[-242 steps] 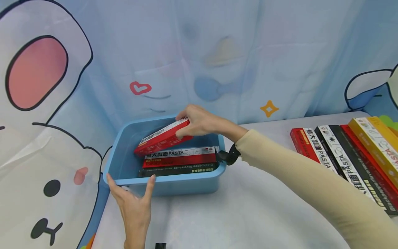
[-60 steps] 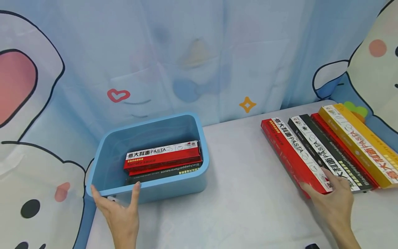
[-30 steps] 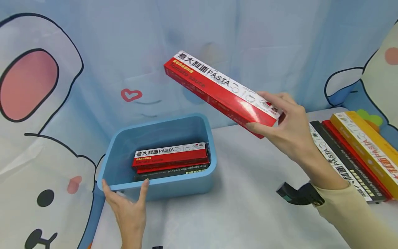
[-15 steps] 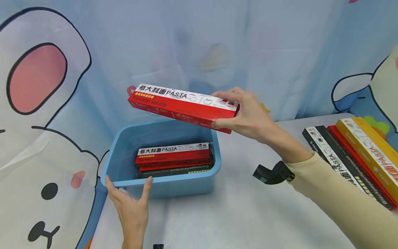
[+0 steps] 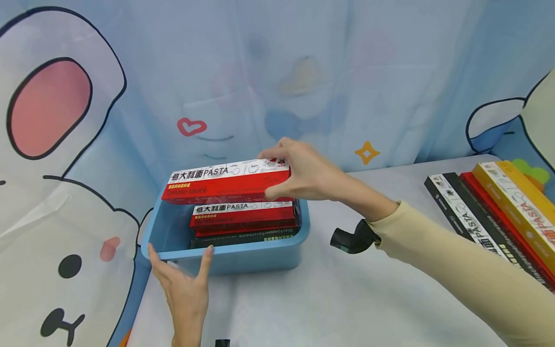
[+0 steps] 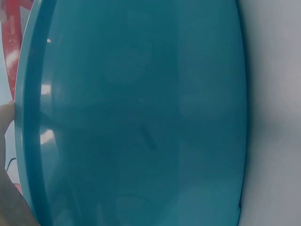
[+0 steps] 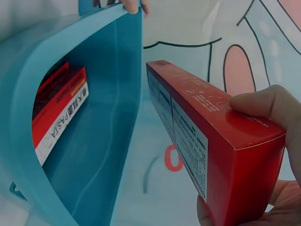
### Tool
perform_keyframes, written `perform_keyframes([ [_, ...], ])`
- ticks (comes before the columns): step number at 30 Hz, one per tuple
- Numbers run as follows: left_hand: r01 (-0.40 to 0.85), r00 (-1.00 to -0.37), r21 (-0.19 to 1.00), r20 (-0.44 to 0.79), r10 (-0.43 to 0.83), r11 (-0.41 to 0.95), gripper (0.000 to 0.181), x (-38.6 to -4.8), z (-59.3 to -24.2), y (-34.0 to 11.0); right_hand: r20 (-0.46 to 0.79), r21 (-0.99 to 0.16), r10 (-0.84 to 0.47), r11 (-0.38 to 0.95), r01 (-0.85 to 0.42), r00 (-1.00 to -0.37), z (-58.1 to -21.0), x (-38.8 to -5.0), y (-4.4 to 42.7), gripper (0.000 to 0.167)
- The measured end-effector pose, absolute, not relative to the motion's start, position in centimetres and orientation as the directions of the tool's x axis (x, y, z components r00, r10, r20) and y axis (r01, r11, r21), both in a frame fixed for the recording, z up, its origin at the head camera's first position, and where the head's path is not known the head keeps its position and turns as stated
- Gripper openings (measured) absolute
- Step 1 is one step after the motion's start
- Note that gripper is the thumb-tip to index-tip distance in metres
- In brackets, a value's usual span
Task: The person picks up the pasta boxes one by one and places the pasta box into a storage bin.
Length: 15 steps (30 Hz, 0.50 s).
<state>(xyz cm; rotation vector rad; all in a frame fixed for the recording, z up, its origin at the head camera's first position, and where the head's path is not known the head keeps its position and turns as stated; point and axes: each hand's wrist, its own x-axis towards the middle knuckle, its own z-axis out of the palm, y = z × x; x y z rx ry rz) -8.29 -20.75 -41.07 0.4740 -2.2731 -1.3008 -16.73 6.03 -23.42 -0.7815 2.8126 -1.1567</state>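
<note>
A red and white box of tomato-sauce pasta (image 5: 225, 182) is in my right hand (image 5: 299, 171), gripped at its right end between thumb and fingers. It hangs over the back of a light-blue plastic bin (image 5: 243, 262). The right wrist view shows this box (image 7: 207, 122) tilted beside the bin's open top. Inside the bin lie red pasta boxes (image 5: 243, 217) and a black pepper-sauce one (image 5: 247, 238). My left hand (image 5: 184, 291) holds the front-left rim, thumb and a finger spread along it. In the left wrist view the bin's wall (image 6: 141, 113) fills most of the picture.
On the right of the white-covered table (image 5: 347, 299) black (image 5: 481, 219), red and yellow (image 5: 520, 207) pasta boxes lie side by side. A printed blue curtain (image 5: 390, 96) stands behind and to the left. A black wrist camera (image 5: 355, 237) juts below my right wrist.
My right hand has taken a red pasta box from the right-hand row and carried it left and down over the bin. An earlier red box now lies inside. My left hand stays on the rim.
</note>
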Motion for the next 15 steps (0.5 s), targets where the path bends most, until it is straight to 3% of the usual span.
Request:
perform_keyframes([
  [7, -0.043, -0.825, 0.871, 0.245, -0.510, 0.489, 0.121, -8.2, -41.2, -20.7, 0.106, -0.586, -0.536, 0.647, -0.488, -0.838, -23.6, -17.2, 4.2, 0.069],
  [15, -0.033, -0.823, 0.875, 0.251, -0.510, 0.483, 0.120, -8.1, -41.3, -20.7, -0.009, -0.578, -0.595, 0.659, -0.481, -0.804, -24.7, -18.1, 2.0, 0.068],
])
